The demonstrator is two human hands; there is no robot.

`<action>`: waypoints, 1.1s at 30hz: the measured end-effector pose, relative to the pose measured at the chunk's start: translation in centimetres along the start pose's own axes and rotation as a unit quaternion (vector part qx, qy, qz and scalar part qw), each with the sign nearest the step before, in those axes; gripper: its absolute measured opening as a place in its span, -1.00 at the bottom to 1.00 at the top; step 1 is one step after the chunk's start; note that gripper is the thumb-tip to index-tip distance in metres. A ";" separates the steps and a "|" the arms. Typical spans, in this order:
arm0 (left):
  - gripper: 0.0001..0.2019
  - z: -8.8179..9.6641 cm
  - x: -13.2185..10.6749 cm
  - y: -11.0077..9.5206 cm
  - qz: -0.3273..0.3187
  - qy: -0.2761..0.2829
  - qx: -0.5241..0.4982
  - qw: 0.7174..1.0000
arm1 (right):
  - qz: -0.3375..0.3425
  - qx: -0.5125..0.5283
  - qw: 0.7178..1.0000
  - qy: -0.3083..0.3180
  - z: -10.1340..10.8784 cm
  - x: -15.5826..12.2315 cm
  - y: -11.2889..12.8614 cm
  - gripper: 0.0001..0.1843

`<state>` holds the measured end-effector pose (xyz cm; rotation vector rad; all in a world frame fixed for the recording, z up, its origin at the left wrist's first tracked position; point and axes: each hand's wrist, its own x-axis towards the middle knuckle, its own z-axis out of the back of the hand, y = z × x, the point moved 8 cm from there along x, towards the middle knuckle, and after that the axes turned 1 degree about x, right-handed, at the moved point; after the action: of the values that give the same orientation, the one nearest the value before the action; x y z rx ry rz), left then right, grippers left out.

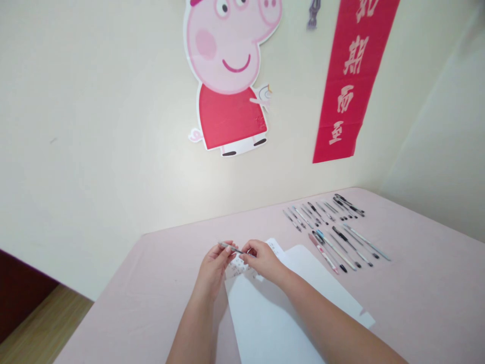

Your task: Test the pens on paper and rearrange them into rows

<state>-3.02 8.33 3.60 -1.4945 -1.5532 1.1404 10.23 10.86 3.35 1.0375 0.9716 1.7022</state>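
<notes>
Between my two hands a slim pen (232, 247) is held at a slant, its left end raised a little. My left hand (215, 262) pinches it near the left end with thumb and fingers. At the other end, my right hand (261, 258) closes its fingertips on the pen, hiding that tip. Below the hands lies a white sheet of paper (265, 313). A smaller piece of paper with dark marks (238, 266) shows under my fingers, partly covered by them.
On the pink table (174, 283), several pens (352, 245) lie side by side at the right. Behind them runs another row of pens (310, 215). A pale wall (113, 151) rises at the table's back edge, with a cartoon pig cutout (233, 116) and a red banner (348, 86).
</notes>
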 end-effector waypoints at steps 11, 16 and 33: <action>-0.70 -0.1 0.2 0.6 0.007 0.037 -0.012 0.999 | -0.010 0.034 0.998 0.051 -0.7 -0.3 -0.1 -0.82; -0.70 -0.1 0.3 0.8 0.006 0.031 -0.021 0.999 | -0.009 0.069 0.996 0.061 -0.8 -0.3 0.0 -0.75; -0.90 2.7 1.2 0.0 -0.052 -0.117 -0.107 0.986 | -0.055 0.116 0.991 -0.025 -0.1 0.6 -3.7 -0.79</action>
<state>-5.63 9.14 2.44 -1.4348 -1.9426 1.1500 11.04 12.51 0.09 1.1485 1.1929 1.4923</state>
